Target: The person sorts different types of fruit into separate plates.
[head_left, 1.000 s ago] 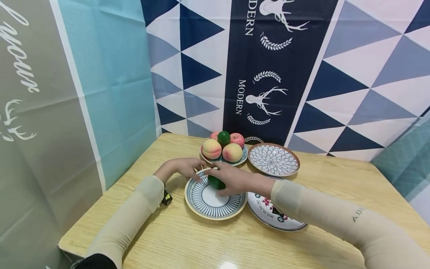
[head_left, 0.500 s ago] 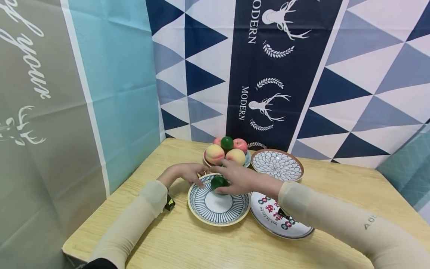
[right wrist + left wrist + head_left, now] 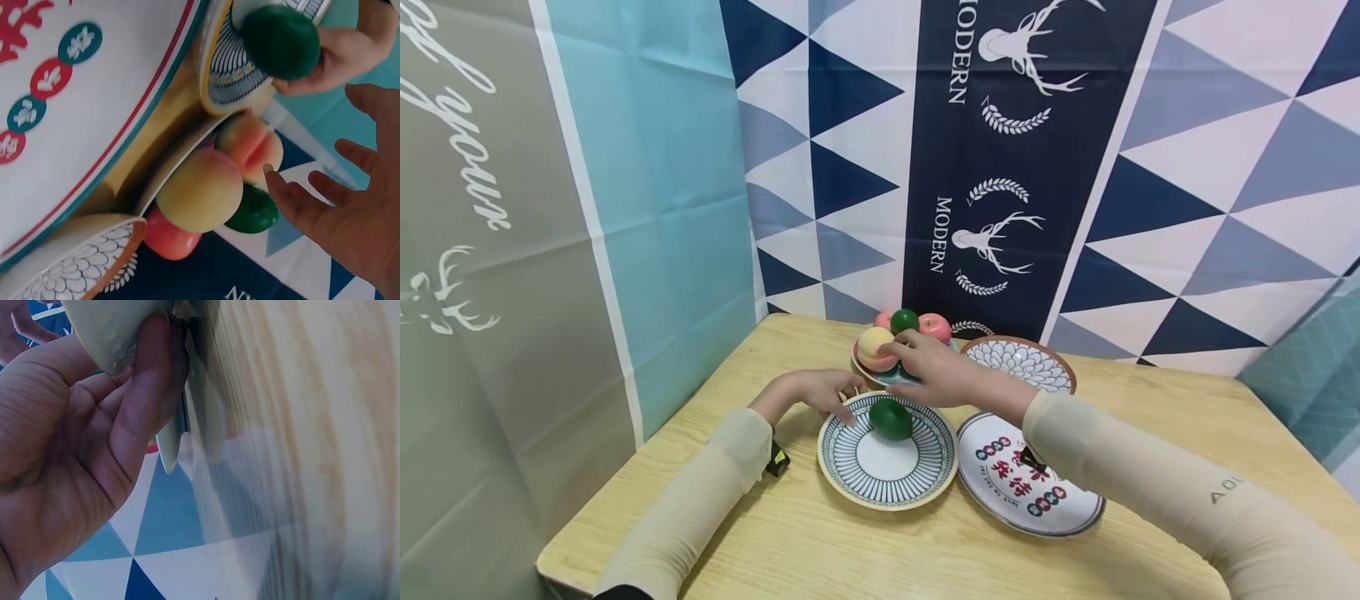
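My left hand (image 3: 827, 392) pinches the rim of a blue-and-white striped plate (image 3: 887, 495); the left wrist view has my fingers (image 3: 147, 394) curled against its edge. A dark green oval fruit (image 3: 891, 419) lies on this plate, toward its far side. My right hand (image 3: 936, 367), fingers spread and holding nothing, hovers over the near side of the fruit plate (image 3: 861, 373). That plate carries two peaches, pink-red apples and a smaller green fruit (image 3: 905, 322). One peach (image 3: 877, 346) shows left of the hand; the other peach (image 3: 200, 190) is clear in the right wrist view.
Right of the striped plate lies a white plate (image 3: 1000, 508) with red characters, partly under my right forearm. A brown-rimmed petal-patterned plate (image 3: 1018, 357) stands at the back. Patterned cloth (image 3: 850, 208) hangs behind the wooden table (image 3: 760, 533).
My right hand has let go of the dark green fruit on the striped plate and moved back to the fruit plate. My left hand keeps its place at the striped plate's rim.
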A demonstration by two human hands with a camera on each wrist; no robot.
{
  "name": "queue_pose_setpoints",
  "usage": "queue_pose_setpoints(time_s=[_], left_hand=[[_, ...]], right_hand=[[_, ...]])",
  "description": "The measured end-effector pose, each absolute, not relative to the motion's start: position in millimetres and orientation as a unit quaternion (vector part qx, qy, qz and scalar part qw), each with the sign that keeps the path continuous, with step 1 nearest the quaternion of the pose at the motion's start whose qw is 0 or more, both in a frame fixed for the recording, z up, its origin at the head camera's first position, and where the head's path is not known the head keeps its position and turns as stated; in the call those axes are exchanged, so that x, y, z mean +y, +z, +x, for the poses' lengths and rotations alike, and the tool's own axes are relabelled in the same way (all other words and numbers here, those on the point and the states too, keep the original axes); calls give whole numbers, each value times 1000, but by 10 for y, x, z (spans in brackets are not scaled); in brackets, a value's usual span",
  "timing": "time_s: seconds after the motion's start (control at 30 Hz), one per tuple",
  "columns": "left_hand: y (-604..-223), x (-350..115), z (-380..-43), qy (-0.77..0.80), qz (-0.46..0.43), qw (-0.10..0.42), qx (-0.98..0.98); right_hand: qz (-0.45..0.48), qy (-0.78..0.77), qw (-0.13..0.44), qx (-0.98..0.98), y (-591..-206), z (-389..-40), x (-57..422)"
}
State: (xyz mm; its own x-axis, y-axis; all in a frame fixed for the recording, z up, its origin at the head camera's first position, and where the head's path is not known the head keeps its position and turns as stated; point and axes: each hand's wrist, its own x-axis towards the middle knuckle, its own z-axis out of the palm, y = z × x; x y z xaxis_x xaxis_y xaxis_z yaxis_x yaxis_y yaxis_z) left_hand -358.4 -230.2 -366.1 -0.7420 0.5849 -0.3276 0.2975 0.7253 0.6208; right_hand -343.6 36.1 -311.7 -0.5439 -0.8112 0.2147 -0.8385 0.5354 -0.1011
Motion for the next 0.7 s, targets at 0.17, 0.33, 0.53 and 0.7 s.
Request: queue_pose_setpoints(time_s=[0.17, 0.33, 0.53, 0.7], left_hand=[[-3684, -2300, -3577, 279, 249, 260, 890], [-3674, -2307, -3569, 287, 243, 264, 888], [-3665, -2304, -3569, 288, 244, 265, 887], [-3657, -2299, -3564, 288, 241, 265, 888]], right_hand=[[446, 100, 72, -887, -3072, -3532, 387], [436, 116, 82, -889, -3039, -3681, 391], [416, 119, 97, -897, -3050, -3870, 386], [403, 123, 106, -901, -3068, -3992, 360]])
